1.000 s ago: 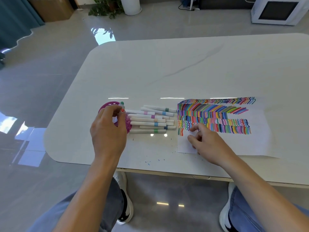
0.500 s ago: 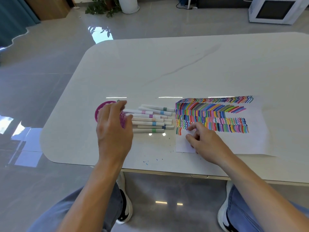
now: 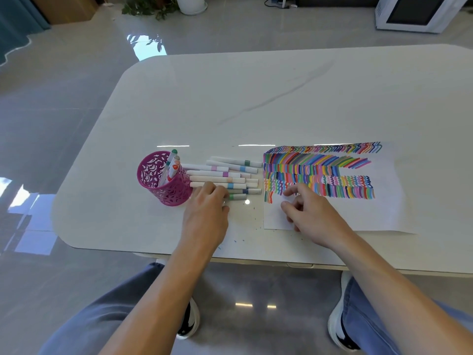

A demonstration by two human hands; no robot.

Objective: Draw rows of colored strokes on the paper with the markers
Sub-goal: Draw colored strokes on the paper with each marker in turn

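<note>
Left hand point(image 3: 207, 213): fingertips on the nearest of the markers point(image 3: 225, 175), white banded barrels lying side by side; grip hidden, cannot tell. Right hand point(image 3: 311, 213): loosely curled, holding nothing, resting on paper point(image 3: 371, 213), a flat white sheet with rows of coloured strokes. Cup point(image 3: 166, 190): pink, perforated, upright, markers inside. Table point(image 3: 256, 98): smooth, pale.

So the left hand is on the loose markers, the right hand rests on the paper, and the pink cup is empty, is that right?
Not quite: in the head view the cup holds a few markers. The left hand is on the loose markers and the right hand rests on the paper.
</note>
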